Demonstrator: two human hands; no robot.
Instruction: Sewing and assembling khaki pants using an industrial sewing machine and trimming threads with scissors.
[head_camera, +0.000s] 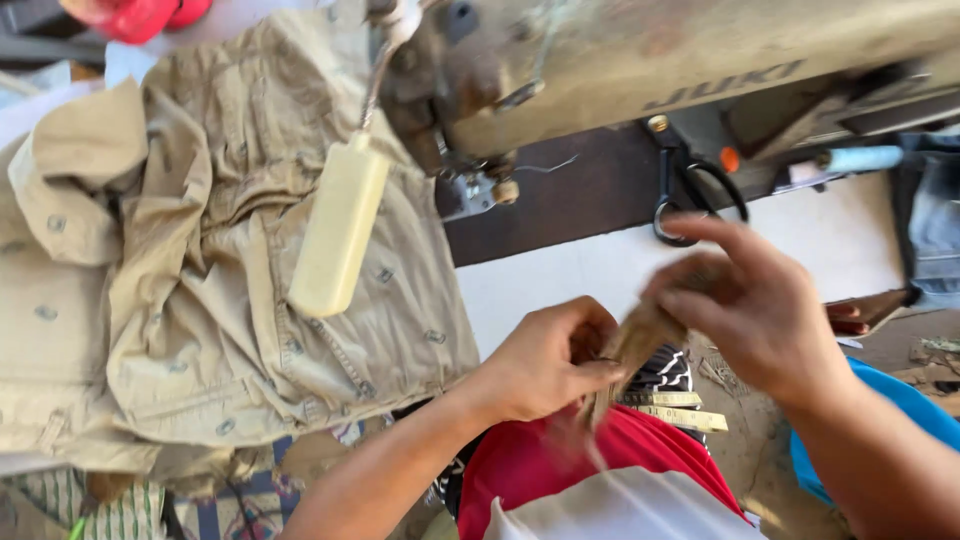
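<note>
1. Left hand (545, 362), lower centre of frame, is pinching the lower end of a small tan fabric strip (632, 350), fingers closed tight on it.
2. Right hand (760, 305), centre right, is gripping the strip's upper end with thumb and fingers curled around it; index finger is sticking out. Motion blur here, so the exact grip is probably a pinch but hard to confirm.
3. Strip is being held taut between both hands, above the lap, likely to keep it straight for handling.
4. Khaki garment (200, 270) is lying bunched across the left half of frame, spread over the work table (560, 280), out of the hands' way.
5. Sewing machine (640, 60) is sitting along the top of frame; a cream-coloured bar (340, 228) is hanging from it over the garment.
6. Scissors (690, 195) are resting upper right, just under the machine, within reach.
7. Measuring tape (675, 408) is lying across the lap, below the hands.
</note>
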